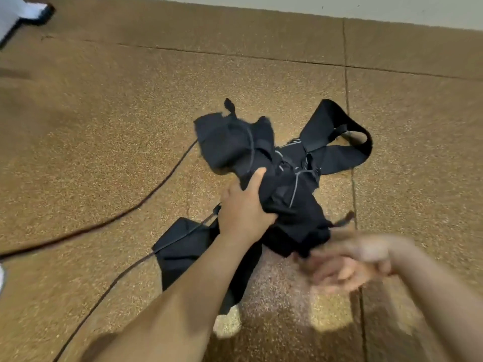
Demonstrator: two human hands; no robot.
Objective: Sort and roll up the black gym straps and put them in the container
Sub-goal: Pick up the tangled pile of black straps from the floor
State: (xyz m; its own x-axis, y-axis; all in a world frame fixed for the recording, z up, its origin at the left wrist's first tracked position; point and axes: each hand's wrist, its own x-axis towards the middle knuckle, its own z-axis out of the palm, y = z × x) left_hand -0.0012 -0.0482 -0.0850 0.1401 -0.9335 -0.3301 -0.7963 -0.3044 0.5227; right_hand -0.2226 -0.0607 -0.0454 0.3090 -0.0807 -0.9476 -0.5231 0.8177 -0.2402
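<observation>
Right, gripping the tangled bundle of black woven gym straps (pixel 230 145) with the left hand (pixel 245 207), hooking the thumb over the top and curling the fingers into the fabric at the middle of the heap. Working on the speckled tan rubber floor (pixel 104 113), with that bundle lying roughly mid-view and spreading out in flaps and loops. Bringing the right hand (pixel 347 267) in low on the near side, just beside the bundle's lower edge, but too smeared for telling fingers pinching from fingers hanging loose, or touching from hovering.

Judging this as the sorting step: pinning the knot and picking one strap free. Doing it well probably meaning holding the centre firmly with the left, finding a loose end with the right, and drawing it out slowly rather than yanking and risking tightening the snarl.

Watching the wide black webbing loop (pixel 339 158) out on the far right, threading back into the middle through apparent buckles. Minding also the thin black cords (pixel 146 198) trailing away to the left across the floor, possibly belonging to the heap and ready for snagging. Noting a white and black object (pixel 23 11) up in the far left corner, and a pale wall (pixel 392 9) along the top. Not seeing any container here.
</observation>
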